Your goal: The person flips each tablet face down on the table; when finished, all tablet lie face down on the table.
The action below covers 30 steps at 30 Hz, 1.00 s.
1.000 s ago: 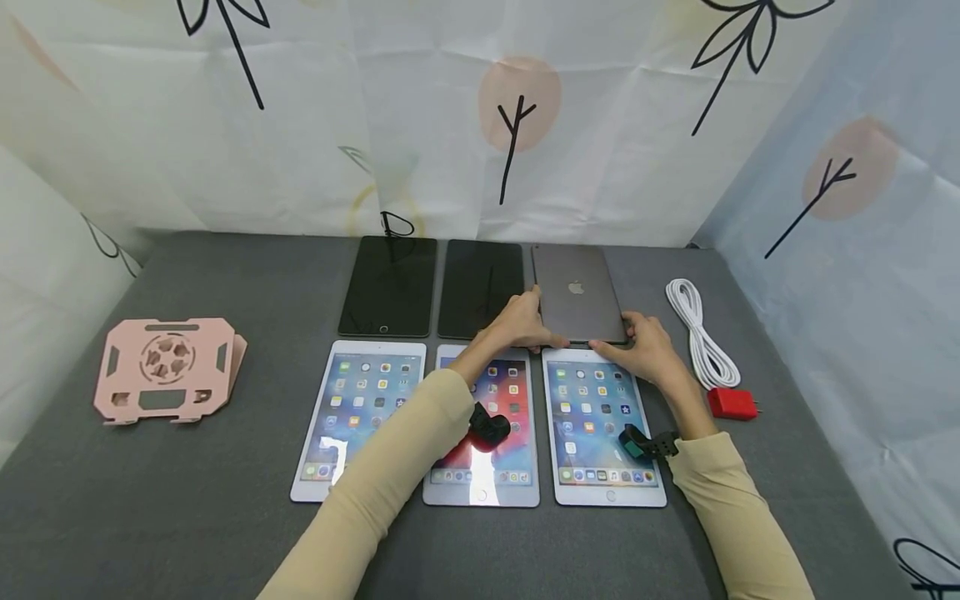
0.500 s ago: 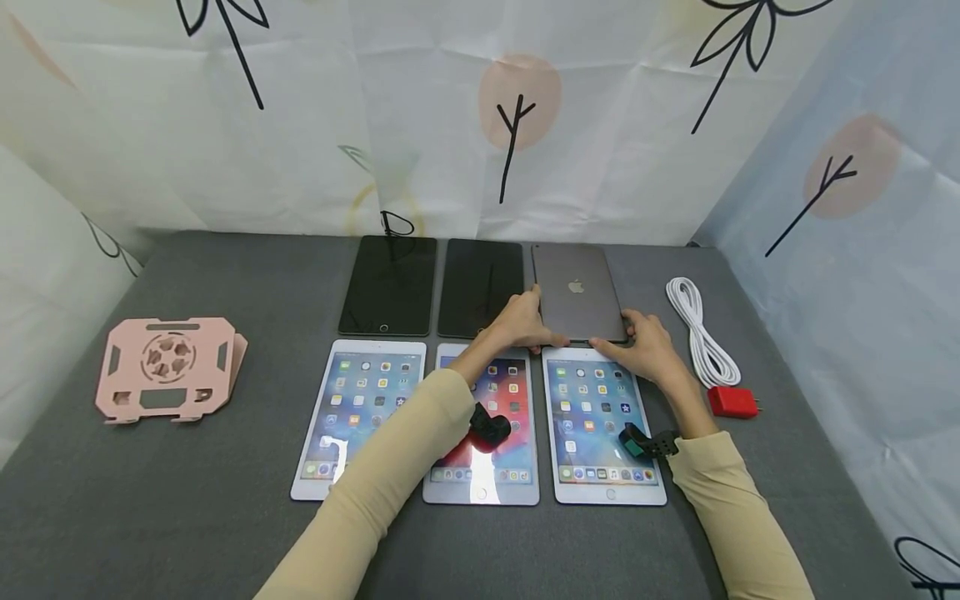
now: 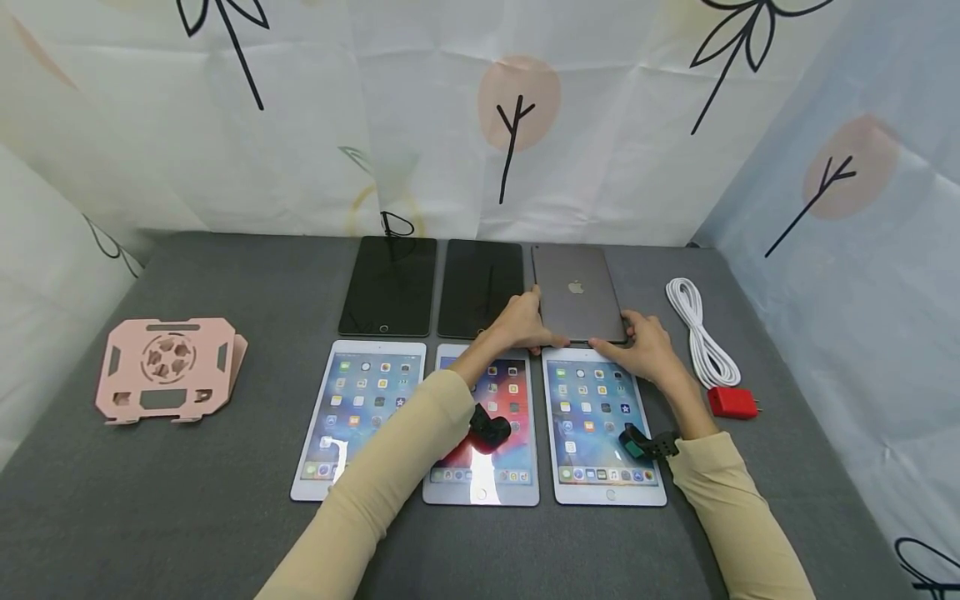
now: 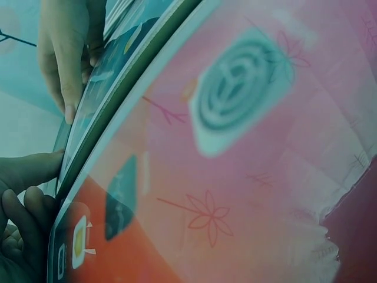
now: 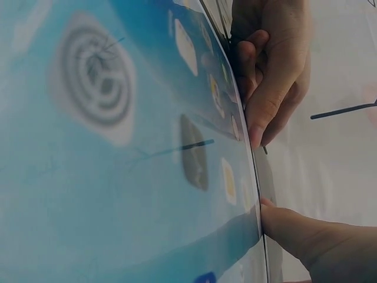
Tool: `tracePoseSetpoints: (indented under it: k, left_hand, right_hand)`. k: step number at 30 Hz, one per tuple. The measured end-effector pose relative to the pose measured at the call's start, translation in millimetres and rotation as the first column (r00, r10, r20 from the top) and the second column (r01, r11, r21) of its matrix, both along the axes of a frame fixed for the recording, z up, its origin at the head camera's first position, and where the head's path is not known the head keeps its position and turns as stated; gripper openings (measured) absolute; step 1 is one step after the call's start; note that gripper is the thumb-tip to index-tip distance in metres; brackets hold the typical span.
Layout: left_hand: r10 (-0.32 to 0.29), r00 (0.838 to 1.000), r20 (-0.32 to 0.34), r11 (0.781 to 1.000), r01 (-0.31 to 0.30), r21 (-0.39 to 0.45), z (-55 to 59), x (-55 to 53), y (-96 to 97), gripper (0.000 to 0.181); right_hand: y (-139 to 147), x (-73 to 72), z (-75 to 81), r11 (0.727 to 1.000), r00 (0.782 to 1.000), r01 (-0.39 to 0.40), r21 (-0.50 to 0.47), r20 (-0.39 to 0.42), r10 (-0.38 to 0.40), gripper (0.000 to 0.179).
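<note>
A dark grey tablet (image 3: 576,292) lies back side up, its pale apple logo showing, at the right end of the back row. My left hand (image 3: 522,322) holds its near left corner, index finger along the side and thumb at the near edge. At the near right corner my right hand (image 3: 643,348) grips it in the same way. The two thumbs point at each other along that edge. In the left wrist view the left hand's other fingers (image 4: 29,212) are curled under. A lit white tablet (image 3: 606,433) lies just in front, beneath my right wrist.
Two black tablets (image 3: 390,283) lie screen up to the left in the back row. Two more lit white tablets (image 3: 318,442) fill the front row. A coiled white cable (image 3: 701,337) and red charger plug (image 3: 732,403) sit right; a pink folding stand (image 3: 127,350) sits far left.
</note>
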State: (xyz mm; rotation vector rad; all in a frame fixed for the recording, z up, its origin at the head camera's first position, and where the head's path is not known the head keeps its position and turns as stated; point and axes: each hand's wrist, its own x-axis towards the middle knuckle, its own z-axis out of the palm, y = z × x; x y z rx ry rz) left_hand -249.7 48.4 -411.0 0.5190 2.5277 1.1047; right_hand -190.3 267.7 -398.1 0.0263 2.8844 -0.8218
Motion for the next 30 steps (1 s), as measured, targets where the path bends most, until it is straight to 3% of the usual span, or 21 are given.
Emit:
tracePoseSetpoints:
  k: [6,12,17,25,30]
  left_hand:
    - [-0.004,1.0,-0.008,1.0,0.004,0.006,2.1,-1.0,-4.0,0.112]
    - [-0.086,0.996,-0.012,0.992,0.087,0.088,6.9,-0.2,-14.0,0.106]
    - [-0.108,0.99,-0.095,0.987,0.118,0.106,16.7,-0.5,-26.4,0.101]
    - [-0.123,0.974,-0.189,0.991,0.132,0.032,25.2,1.2,-56.0,0.102]
    - [-0.101,0.969,-0.223,0.995,0.099,-0.021,29.5,6.2,-82.3,0.101]
  right_hand:
    - [-11.2,-1.4,12.0,0.999,1.0,-0.025,0.039,-0.009,0.025,0.082]
    - [-32.3,-0.7,27.9,0.996,0.995,-0.087,0.035,-0.047,0.089,0.078]
    - [-50.0,-0.5,37.4,0.99,0.985,-0.142,0.003,-0.101,0.141,0.073]
    - [-68.0,-5.0,37.8,0.981,0.977,-0.186,-0.046,-0.112,0.18,0.074]
    - [-76.8,-9.3,35.6,0.976,0.974,-0.208,-0.071,-0.111,0.199,0.075]
